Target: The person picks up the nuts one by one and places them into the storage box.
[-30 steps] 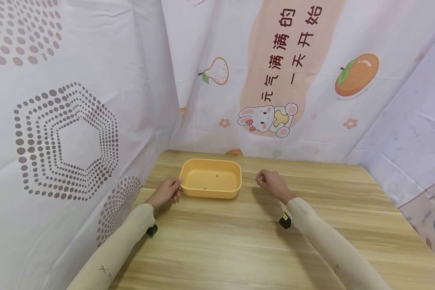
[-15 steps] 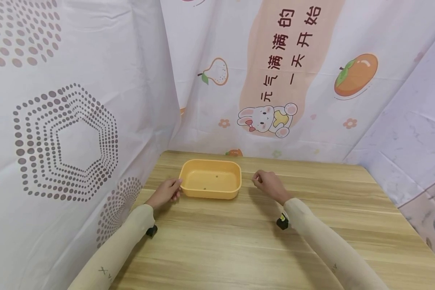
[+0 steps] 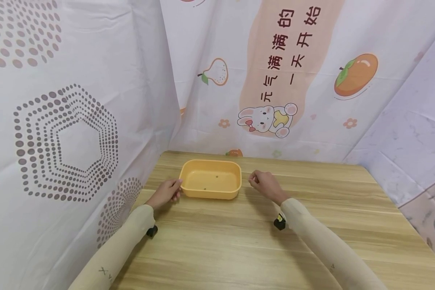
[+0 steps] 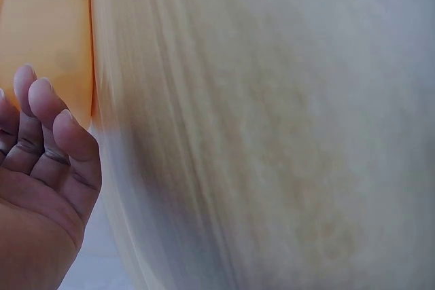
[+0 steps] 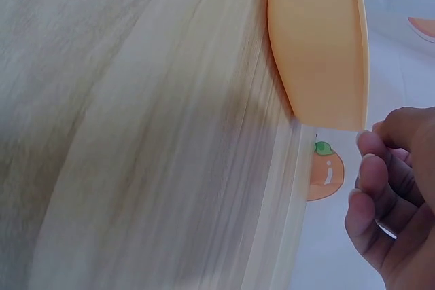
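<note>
A shallow yellow rectangular tray (image 3: 211, 194) with rounded corners sits on the table. Two tiny dark spots show on its floor; what they are is too small to tell. My left hand (image 3: 166, 191) grips the tray's left rim, thumb at the top edge and fingers bent against its outer wall; the left wrist view shows those fingers beside the orange-looking wall (image 4: 47, 32). Just right of the tray, my right hand (image 3: 267, 186) hovers apart from it, fingers curled and thumb close to the index finger. Nothing is visible in its grasp, though its fingertips partly hide each other.
The wood-grain table (image 3: 210, 245) reaches back to a white printed curtain (image 3: 203, 117) with a rabbit, fruit and Chinese writing. A dotted curtain (image 3: 137, 121) hangs close on the left. Each wrist carries a small black camera (image 3: 280, 222).
My right hand has moved a little left, closer to the tray's right side, its fingers still curled. The left hand and the tray have stayed in place.
</note>
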Demonstrator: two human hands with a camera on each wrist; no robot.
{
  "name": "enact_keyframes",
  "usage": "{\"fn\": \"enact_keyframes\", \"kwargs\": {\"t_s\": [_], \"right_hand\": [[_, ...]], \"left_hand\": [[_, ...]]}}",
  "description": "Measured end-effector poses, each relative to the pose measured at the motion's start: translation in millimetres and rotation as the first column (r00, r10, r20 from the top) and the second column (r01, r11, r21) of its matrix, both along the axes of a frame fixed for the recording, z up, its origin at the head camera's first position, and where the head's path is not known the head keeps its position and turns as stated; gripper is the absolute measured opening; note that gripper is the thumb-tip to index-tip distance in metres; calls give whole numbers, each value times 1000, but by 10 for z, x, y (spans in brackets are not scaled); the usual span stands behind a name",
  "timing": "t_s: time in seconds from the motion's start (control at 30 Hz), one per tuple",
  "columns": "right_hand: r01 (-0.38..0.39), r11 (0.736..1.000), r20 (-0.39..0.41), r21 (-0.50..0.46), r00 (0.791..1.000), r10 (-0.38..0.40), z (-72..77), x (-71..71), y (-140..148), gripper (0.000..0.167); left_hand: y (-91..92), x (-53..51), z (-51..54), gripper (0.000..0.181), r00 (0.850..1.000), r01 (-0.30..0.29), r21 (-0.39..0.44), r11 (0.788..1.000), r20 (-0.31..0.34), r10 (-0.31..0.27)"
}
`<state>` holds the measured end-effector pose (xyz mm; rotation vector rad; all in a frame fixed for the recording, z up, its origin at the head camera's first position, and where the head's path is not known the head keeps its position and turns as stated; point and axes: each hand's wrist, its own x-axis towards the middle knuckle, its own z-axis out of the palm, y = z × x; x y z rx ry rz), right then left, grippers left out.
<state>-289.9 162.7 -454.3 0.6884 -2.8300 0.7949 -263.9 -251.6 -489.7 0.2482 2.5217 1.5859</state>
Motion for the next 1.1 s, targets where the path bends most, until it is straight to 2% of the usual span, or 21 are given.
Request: {"fn": "enact_keyframes", "kwargs": {"t_s": [0.33, 0.83, 1.1], "right_hand": [[4, 1000, 19, 6, 1000, -4, 9, 1, -78, 11], [-28, 1000, -2, -9, 1000, 28, 35, 3, -201, 9], [-37, 999, 17, -7, 999, 37, 47, 9, -264, 9]], "left_hand": [[8, 16, 4, 49, 1000, -9, -4, 1000, 1, 9], [8, -9, -16, 43, 1000, -16, -8, 1000, 21, 16], [8, -17, -10, 44, 1000, 1, -9, 1000, 12, -1]]}}
